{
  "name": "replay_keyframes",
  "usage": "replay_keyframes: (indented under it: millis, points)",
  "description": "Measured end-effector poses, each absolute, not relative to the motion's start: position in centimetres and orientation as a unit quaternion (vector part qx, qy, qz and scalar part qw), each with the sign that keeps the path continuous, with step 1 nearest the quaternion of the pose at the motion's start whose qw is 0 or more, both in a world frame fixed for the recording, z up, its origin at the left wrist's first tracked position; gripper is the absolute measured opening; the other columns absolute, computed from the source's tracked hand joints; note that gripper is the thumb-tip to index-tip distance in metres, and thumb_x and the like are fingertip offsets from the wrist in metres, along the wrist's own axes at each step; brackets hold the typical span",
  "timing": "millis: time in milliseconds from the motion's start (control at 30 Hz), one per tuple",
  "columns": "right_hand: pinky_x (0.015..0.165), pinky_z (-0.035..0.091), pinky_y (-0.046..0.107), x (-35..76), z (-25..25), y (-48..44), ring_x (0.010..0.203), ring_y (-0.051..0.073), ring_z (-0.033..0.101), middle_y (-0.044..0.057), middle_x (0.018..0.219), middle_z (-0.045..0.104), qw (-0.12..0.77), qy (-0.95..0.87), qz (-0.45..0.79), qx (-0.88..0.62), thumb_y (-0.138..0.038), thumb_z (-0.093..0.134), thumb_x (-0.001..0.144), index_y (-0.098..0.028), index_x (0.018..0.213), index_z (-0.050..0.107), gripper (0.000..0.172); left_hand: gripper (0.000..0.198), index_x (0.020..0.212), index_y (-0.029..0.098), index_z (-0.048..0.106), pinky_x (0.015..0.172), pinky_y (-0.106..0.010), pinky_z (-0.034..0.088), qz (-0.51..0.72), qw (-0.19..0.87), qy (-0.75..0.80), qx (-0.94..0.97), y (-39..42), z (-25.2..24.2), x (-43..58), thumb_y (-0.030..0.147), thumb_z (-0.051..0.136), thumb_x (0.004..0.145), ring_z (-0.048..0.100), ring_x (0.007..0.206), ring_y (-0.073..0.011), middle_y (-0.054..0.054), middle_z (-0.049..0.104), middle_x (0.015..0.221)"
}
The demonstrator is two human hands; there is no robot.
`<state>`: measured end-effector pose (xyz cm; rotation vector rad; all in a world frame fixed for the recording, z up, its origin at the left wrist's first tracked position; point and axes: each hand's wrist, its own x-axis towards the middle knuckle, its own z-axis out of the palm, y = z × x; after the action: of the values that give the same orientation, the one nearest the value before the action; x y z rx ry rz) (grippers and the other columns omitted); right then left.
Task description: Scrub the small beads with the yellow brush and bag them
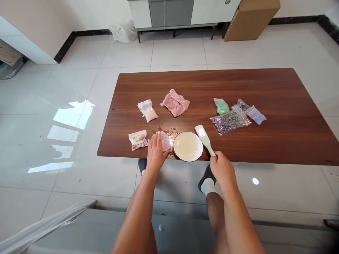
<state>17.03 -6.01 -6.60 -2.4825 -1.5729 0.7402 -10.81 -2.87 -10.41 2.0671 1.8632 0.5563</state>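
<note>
My left hand (156, 150) rests with its fingers stretched out flat and its thumb apart. Beside and partly under it lies a small pink checked packet (165, 141). In my right hand (222, 168) is the handle of a pale, long, flat tool (207, 141) with a wide rectangular head; its exact kind is unclear. The tool's head lies close to the right rim of a white plate (188, 146) with a dark edge, which stands between my hands at the table's near edge. Left of my left hand is a small packet with a cartoon print (138, 140).
The brown table (201, 88) carries a bag of pinkish-white grains (148, 110), a pink cloth (176, 102), a green-filled bag (221, 106), a bag of purple and green beads (230, 121) and a patterned pouch (255, 114). Water is spilled (173, 133) near the plate.
</note>
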Motion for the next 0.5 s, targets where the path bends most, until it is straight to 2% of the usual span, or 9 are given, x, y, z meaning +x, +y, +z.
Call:
replay_keyframes:
  millis: [100, 167, 233, 300, 400, 500]
  points:
    - [0.069, 0.039, 0.033, 17.8, -6.4, -6.7, 0.083, 0.026, 0.063, 0.011, 0.095, 0.073, 0.074, -0.494, 0.271, -0.823, -0.035, 0.038, 0.099, -0.020, 0.110, 0.066, 0.034, 0.112, 0.166, 0.024, 0.005, 0.127, -0.065, 0.026, 0.188, 0.157, 0.629, 0.737, -3.2, -9.4, -11.0, 0.030, 0.081, 0.084, 0.015, 0.161, -0.0442, -0.020, 0.023, 0.172]
    - [0.068, 0.038, 0.033, 18.2, -6.4, -7.1, 0.079, 0.026, 0.061, 0.010, 0.085, 0.069, 0.085, -0.492, 0.279, -0.820, -0.043, 0.045, 0.096, -0.021, 0.096, 0.066, 0.031, 0.100, 0.166, 0.024, 0.011, 0.126, -0.063, 0.028, 0.209, 0.150, 0.617, 0.744, -3.7, -8.2, -11.2, 0.031, 0.075, 0.089, 0.013, 0.162, -0.0418, -0.018, 0.022, 0.173]
    - [0.071, 0.036, 0.034, 18.4, -6.3, -7.3, 0.079, 0.026, 0.057, 0.009, 0.079, 0.062, 0.097, -0.497, 0.277, -0.817, -0.044, 0.053, 0.089, -0.022, 0.075, 0.060, 0.027, 0.076, 0.162, 0.025, 0.025, 0.125, -0.059, 0.033, 0.260, 0.121, 0.610, 0.739, -4.4, -7.0, -11.1, 0.027, 0.064, 0.097, 0.025, 0.159, -0.0367, -0.016, 0.035, 0.168]
    - [0.074, 0.035, 0.035, 18.6, -6.0, -7.3, 0.081, 0.026, 0.055, 0.008, 0.079, 0.057, 0.118, -0.499, 0.271, -0.814, -0.042, 0.055, 0.086, -0.024, 0.063, 0.051, 0.029, 0.056, 0.153, 0.024, 0.040, 0.121, -0.054, 0.039, 0.317, 0.089, 0.598, 0.731, -5.1, -6.0, -10.6, 0.021, 0.055, 0.100, 0.043, 0.147, -0.0312, -0.014, 0.054, 0.153]
    - [0.075, 0.035, 0.035, 18.7, -5.2, -7.0, 0.080, 0.024, 0.053, 0.006, 0.078, 0.054, 0.160, -0.485, 0.277, -0.814, -0.047, 0.048, 0.089, -0.024, 0.062, 0.044, 0.036, 0.040, 0.140, 0.022, 0.052, 0.113, -0.048, 0.045, 0.351, 0.078, 0.562, 0.745, -5.7, -4.7, -8.9, 0.017, 0.051, 0.101, 0.056, 0.130, -0.0269, -0.012, 0.065, 0.134]
    - [0.069, 0.035, 0.033, 18.7, -4.5, -6.6, 0.073, 0.021, 0.052, 0.003, 0.074, 0.054, 0.198, -0.465, 0.306, -0.807, -0.054, 0.043, 0.091, -0.024, 0.062, 0.040, 0.042, 0.032, 0.133, 0.019, 0.056, 0.107, -0.044, 0.049, 0.263, 0.126, 0.539, 0.790, -5.2, -3.5, -6.4, 0.017, 0.044, 0.103, 0.060, 0.119, -0.0246, -0.012, 0.068, 0.126]
